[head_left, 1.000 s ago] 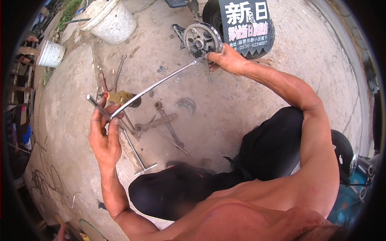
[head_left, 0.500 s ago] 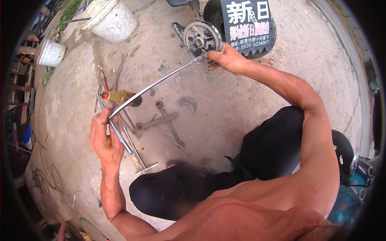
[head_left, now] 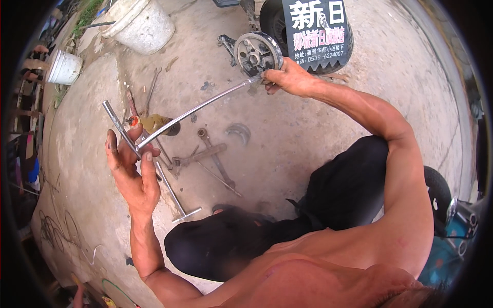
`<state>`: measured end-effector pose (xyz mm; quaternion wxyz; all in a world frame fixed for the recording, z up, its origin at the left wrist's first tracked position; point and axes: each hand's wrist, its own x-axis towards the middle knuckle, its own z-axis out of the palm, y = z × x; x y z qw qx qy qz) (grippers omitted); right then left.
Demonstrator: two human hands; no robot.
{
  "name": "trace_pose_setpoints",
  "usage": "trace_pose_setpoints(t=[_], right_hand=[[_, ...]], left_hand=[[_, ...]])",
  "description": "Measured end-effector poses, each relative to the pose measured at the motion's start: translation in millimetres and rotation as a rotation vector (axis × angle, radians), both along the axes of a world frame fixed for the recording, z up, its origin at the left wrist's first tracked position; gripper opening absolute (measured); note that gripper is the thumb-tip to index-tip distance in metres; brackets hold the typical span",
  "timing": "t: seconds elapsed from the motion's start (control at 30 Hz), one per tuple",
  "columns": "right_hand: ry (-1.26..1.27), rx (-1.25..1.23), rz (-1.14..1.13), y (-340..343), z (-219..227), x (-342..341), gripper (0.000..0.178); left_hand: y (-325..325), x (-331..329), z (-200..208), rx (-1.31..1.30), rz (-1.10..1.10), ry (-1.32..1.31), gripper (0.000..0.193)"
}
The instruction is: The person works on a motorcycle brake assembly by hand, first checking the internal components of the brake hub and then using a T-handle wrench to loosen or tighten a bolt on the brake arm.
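A long chrome T-handle wrench (head_left: 197,108) spans the space between my hands, slanting up to the right. My left hand (head_left: 134,182) has its fingers and thumb loosely around the wrench where the crossbar meets the shaft. At the far end, my right hand (head_left: 292,78) closes its thumb and fingers round the socket end, hiding the tip. That end rests against the lower edge of a round greasy metal drum part (head_left: 255,59) with a hub in its middle. Whatever fastener sits there is hidden by the fingers.
Between my hands and knees lie a second T-handle wrench (head_left: 177,197), several rusty tools (head_left: 205,153), a curved metal piece (head_left: 239,132) and a yellowish bottle (head_left: 154,123). White buckets (head_left: 146,31) stand far left. A tire (head_left: 334,64) with a dark sign is behind the drum.
The T-handle's crossbar has turned, its upper end now standing farther up and left. My left hand has loosened, its fingers more spread. My right hand stays at the drum.
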<state>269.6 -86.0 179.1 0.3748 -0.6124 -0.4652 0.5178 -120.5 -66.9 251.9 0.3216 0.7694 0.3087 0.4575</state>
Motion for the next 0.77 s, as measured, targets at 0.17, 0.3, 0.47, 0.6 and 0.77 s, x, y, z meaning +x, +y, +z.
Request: trace_pose_setpoints(t=[0.17, 0.3, 0.47, 0.6, 0.77], right_hand=[[0.032, 0.001, -0.059, 4, 2, -2, 0.025], [0.067, -0.014, 0.042, 4, -3, -2, 0.031], [0.197, -0.239, 0.042, 15, -43, -15, 0.031], [0.200, -0.429, 0.045, 23, -113, -43, 0.026], [0.165, -0.459, 0.099, 9, -184, -70, 0.023]], left_hand=[[14, -8, 4, -0.447, 0.007, -0.002, 0.052], [17, -11, -6, -0.575, 0.019, -0.163, 0.053], [31, -14, -25, -0.652, 0.098, -0.134, 0.048], [37, -15, -59, -0.722, 0.135, -0.034, 0.041], [29, -30, -115, -0.849, 0.180, 0.015, 0.040]])
